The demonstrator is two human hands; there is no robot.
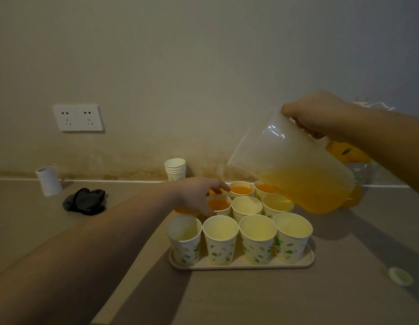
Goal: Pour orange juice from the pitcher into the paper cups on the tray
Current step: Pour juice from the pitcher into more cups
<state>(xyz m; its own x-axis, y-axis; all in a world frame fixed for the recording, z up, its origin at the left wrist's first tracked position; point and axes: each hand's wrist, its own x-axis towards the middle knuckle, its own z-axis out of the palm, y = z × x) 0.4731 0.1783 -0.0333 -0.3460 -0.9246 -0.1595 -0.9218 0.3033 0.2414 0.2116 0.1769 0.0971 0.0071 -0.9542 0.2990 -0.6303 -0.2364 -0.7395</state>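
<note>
Presently: tray (241, 266), beige, on the counter (250, 301), bearing paper cups (219, 238) in rows; far cups hold juice, near row unfilled. Pitcher (295, 165), translucent, about a third full of orange juice, tilted above the tray's far right corner. Right hand (318, 113) grips its handle. Left hand (199, 195), fingers curled, holds a filled cup (219, 205) at the tray's far left. Beyond the tray: stacked cups (175, 168), juice bottle (354, 165). Left of the tray: black cloth (85, 201), white tube (49, 180).
</note>
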